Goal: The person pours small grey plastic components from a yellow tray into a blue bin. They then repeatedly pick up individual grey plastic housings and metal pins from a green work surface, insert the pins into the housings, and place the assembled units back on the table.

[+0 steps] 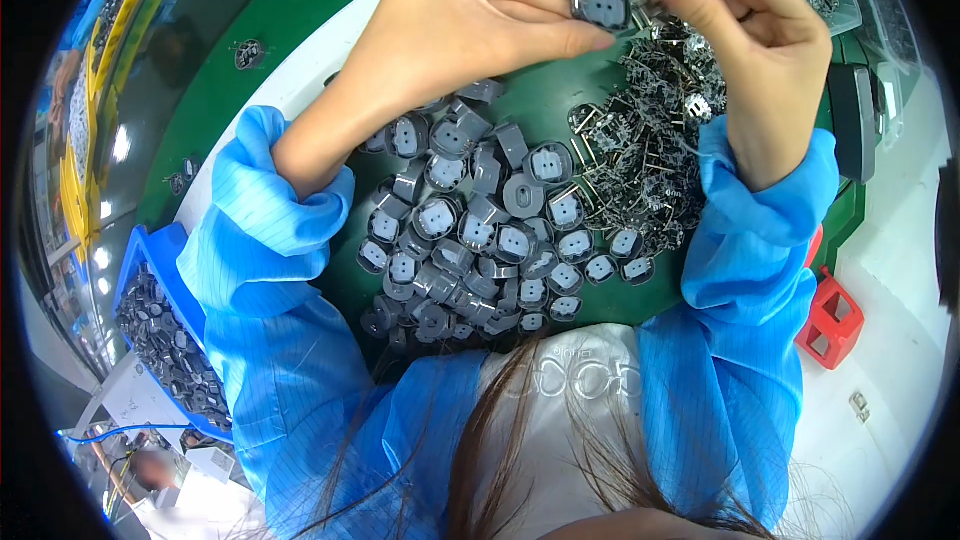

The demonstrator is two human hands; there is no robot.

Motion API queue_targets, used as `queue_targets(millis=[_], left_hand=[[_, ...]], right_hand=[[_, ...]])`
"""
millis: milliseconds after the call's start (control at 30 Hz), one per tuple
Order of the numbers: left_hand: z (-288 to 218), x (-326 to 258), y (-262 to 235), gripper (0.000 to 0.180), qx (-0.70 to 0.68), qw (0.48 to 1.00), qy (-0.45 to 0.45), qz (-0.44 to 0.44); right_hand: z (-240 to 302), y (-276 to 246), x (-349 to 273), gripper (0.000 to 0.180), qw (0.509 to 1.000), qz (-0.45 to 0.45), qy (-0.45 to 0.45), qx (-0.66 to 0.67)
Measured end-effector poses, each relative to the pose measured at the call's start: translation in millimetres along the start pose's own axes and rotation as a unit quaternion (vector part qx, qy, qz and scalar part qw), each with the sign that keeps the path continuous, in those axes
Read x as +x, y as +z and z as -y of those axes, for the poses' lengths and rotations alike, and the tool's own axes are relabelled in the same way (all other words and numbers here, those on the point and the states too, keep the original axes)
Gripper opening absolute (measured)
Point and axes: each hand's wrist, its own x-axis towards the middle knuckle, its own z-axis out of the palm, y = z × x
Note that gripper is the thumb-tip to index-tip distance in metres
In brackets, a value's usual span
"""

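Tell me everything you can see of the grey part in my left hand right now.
The grey part is a small, rounded piece, apparently plastic: a glossy dark rim around a paler face with small dark openings. That face is turned toward the camera. It is held between the thumb and fingers of the left hand, near the top of the view. The right hand is close beside it; contact is unclear.

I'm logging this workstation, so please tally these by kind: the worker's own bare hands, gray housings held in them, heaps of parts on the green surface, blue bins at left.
Bare hands: 2 (left hand, right hand)
Held gray housing: 1
Heaps: 2 (gray housings, metal parts)
Blue bin: 1
Total: 6
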Motion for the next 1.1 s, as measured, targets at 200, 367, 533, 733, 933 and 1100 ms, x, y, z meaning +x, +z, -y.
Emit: queue_targets(millis=[200, 367, 533, 733, 933, 1100], left_hand=[[-7, 1, 1, 0.031, 0.025, 1.0, 0.0, 0.006], [4, 0, 0, 0.029, 0.009, 1.0, 0.011, 0.007], [-2, -2, 3, 0.028, 0.013, 1.0, 0.009, 0.008], [2, -5, 3, 0.029, -0.031, 0.999, 0.017, -0.012], [-5, -8, 5, 0.025, -0.083, 0.995, -0.051, -0.031], [0, -9, -2, 0.027, -0.145, 0.986, -0.073, -0.027]], right_hand=[[0, 8, -4, 0.013, 0.985, 0.035, -0.083, -0.149], [1, 10, -3, 0.014, 0.975, 0.023, -0.115, -0.19], [6, 10, -2, 0.017, 0.933, 0.034, -0.223, -0.28], [5, 11, -2, 0.019, 0.956, 0.019, -0.194, -0.22], [-2, 14, -2, 0.018, 0.966, 0.026, -0.191, -0.174], [-9, 13, -3, 0.026, 0.992, 0.078, -0.083, -0.06]])
